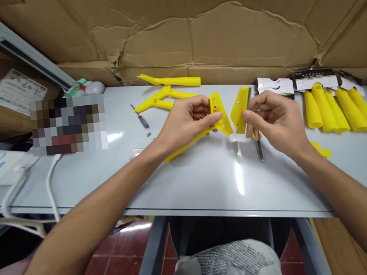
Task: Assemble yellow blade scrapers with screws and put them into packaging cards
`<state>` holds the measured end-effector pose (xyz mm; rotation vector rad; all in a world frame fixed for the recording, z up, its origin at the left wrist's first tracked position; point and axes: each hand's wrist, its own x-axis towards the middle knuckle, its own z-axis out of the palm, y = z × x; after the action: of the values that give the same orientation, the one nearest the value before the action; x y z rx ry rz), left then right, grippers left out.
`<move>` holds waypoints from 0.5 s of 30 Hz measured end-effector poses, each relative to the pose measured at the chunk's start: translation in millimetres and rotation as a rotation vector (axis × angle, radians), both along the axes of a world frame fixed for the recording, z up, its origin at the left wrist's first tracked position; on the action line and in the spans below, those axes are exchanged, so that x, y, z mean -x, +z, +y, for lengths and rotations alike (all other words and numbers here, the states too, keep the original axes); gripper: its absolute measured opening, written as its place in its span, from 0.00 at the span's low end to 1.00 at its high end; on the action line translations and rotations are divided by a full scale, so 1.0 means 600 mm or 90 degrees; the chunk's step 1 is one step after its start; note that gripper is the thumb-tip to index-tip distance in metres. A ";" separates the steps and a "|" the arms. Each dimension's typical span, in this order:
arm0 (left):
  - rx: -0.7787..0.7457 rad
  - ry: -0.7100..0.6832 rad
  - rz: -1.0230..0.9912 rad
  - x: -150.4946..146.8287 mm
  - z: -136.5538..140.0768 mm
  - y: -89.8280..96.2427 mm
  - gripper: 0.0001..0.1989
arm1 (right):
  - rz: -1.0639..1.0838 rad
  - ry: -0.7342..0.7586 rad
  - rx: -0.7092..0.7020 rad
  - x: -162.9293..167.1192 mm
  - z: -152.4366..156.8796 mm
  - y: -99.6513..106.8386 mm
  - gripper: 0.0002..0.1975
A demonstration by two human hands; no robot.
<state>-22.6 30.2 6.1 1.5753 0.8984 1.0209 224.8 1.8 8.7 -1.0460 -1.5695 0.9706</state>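
Observation:
My left hand (186, 122) is closed around a yellow plastic handle part (222, 115), its flat holed head pointing up and its long shaft slanting down to the left. Just across a narrow gap, my right hand (276, 119) pinches a yellow angled plate (241, 108) with small holes and a dark strip along its right edge. The two yellow pieces face each other without touching, above the table. Below my right fingers lies a slim dark metal tool (259, 149) with a yellow end, partly hidden.
Behind my left hand lie a yellow forked part (152, 102) and a yellow tube-ended part (180, 82). Left of them are a small screwdriver (143, 122) and tiny metal bits (148, 134). Carded yellow sleeves (326, 109) lie right. Cardboard (212, 34) walls the back; white cables (52, 186) hang left.

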 end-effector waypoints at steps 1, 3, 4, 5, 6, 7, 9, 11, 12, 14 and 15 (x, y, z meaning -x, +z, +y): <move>0.014 0.005 0.001 0.001 0.001 0.002 0.22 | 0.000 -0.025 -0.004 -0.003 0.004 0.002 0.17; 0.032 0.015 0.008 0.003 0.002 0.005 0.20 | -0.017 -0.078 0.000 -0.009 0.015 0.000 0.16; 0.037 0.018 0.012 0.004 0.003 0.006 0.19 | -0.031 -0.102 0.007 -0.013 0.020 -0.004 0.16; 0.042 0.018 0.017 0.004 0.002 0.007 0.18 | -0.049 -0.117 0.018 -0.015 0.026 -0.008 0.16; 0.045 0.017 0.023 0.003 0.002 0.007 0.18 | -0.068 -0.126 0.030 -0.018 0.030 -0.014 0.15; 0.045 0.015 0.028 0.003 0.001 0.008 0.18 | -0.087 -0.127 0.041 -0.019 0.034 -0.019 0.15; 0.043 0.009 0.034 0.000 -0.002 0.010 0.19 | -0.124 -0.121 0.054 -0.021 0.039 -0.028 0.14; 0.051 0.010 0.039 -0.003 -0.005 0.014 0.20 | -0.161 -0.129 0.064 -0.022 0.041 -0.032 0.13; 0.059 0.013 0.043 -0.005 -0.007 0.015 0.21 | -0.177 -0.145 0.067 -0.023 0.042 -0.033 0.13; 0.077 0.021 0.057 -0.007 -0.010 0.019 0.21 | -0.195 -0.197 0.055 -0.025 0.043 -0.031 0.13; 0.081 0.023 0.064 -0.008 -0.011 0.020 0.21 | -0.185 -0.221 0.037 -0.025 0.042 -0.029 0.14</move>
<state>-17.8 23.4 18.1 1.5186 1.0443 0.8971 239.9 27.3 -8.4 -1.4966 -1.5250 0.6493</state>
